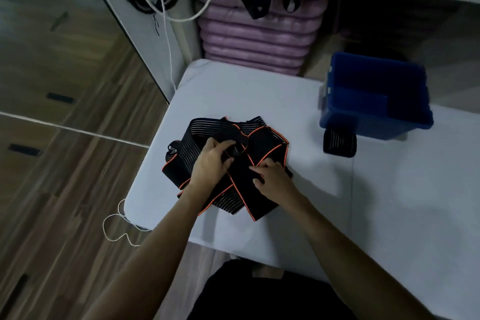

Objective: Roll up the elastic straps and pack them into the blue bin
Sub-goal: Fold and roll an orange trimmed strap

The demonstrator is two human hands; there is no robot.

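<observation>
one tangled heap of black, orange-edged elastic straps lies on the white table. left hand pinches a strap end at the heap's middle; right hand presses flat on it, fingers loose. one rolled strap stands touching the one blue bin.

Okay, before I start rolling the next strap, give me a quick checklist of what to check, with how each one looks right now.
1. Both hands on the strap pile: ok; left hand and right hand rest on it.
2. One strap separated out: not ok; the straps lie crossed and overlapping.
3. A free strap end found: cannot tell; the fingers hide it.
4. Blue bin within view and open: ok; it sits on the table.
5. Rolled strap packed: not ok; it lies on the table beside the bin.
6. Room in the bin: cannot tell; its inside is dark.
</observation>
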